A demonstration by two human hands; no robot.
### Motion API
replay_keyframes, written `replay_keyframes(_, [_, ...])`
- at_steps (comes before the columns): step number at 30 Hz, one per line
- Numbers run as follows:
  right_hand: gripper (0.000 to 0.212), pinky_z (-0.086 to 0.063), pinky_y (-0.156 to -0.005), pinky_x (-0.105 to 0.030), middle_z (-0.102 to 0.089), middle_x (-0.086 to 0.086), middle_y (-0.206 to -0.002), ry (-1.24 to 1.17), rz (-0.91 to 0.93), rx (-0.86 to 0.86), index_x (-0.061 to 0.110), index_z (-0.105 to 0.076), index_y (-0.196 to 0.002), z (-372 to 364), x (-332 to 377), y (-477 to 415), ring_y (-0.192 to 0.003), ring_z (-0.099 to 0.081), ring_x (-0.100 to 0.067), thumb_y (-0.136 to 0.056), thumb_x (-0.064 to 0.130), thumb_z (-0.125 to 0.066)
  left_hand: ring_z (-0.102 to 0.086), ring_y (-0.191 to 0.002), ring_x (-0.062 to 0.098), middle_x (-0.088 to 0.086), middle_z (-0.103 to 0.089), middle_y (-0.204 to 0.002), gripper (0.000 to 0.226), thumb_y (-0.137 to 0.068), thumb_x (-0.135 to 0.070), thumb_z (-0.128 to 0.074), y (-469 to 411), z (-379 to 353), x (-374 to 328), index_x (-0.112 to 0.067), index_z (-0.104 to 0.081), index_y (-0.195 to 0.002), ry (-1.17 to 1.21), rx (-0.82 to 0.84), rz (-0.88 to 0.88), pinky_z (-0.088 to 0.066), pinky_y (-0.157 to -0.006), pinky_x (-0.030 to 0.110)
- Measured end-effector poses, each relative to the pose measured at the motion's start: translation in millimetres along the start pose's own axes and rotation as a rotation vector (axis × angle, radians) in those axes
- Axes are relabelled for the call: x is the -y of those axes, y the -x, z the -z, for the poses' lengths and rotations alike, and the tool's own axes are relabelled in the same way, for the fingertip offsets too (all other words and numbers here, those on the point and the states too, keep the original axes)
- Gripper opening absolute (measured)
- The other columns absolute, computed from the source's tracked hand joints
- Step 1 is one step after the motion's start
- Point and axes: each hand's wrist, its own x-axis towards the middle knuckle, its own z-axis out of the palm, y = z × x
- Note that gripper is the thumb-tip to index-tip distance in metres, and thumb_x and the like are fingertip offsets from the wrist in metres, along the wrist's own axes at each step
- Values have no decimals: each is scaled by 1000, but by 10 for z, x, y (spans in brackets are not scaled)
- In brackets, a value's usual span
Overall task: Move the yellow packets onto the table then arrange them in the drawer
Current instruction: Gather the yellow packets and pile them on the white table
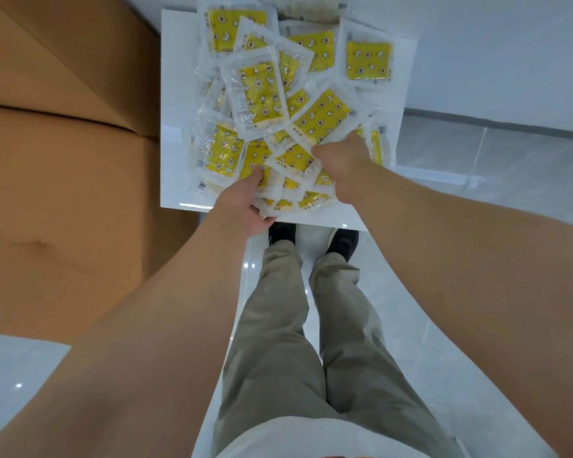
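Note:
Several yellow packets [262,94] in clear wrappers, printed with stars and moons, lie in a loose heap on a small white table [179,160]. My left hand [244,206] grips the near edge of a bunch of packets at the table's front. My right hand [339,163] reaches into the heap from the right, its fingers curled round packets [321,117] in the middle. No drawer is in view.
Large brown cardboard boxes [63,160] stand against the table's left side. A white wall and skirting run at the right. My legs and dark shoes [311,239] stand on a glossy light tiled floor in front of the table.

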Motion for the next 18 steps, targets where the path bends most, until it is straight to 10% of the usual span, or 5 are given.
replay_keyframes(4, [23,-48,-65,-25,-55,3,-96,27,18,-17,20,-51,-106,17,-1,9,-82,-54,-13,-92,13,-68,-73,-96,26,6,-76,-108,38,-85,-31,-80,-20,69,8,-18,-68,-118,49,7,-37,-61,-75,42])
replay_keyframes(9, [21,-53,-95,-44,-60,-2,-106,-31,-64,17,25,-52,-93,38,-9,65,-98,-61,-21,-92,12,-69,-70,-99,23,3,-74,-111,36,-85,-31,-81,49,93,-32,-18,-67,-114,13,-20,-95,-58,-78,40])
replay_keyframes(18, [35,-55,-94,-54,-64,-8,-119,-123,-138,78,18,-61,-113,-53,-14,207,-107,-64,-31,-83,11,-78,-71,-97,25,0,-72,-105,38,-79,-36,-83,290,109,-161,-22,-65,-111,-162,-233,-448,-59,-89,46])
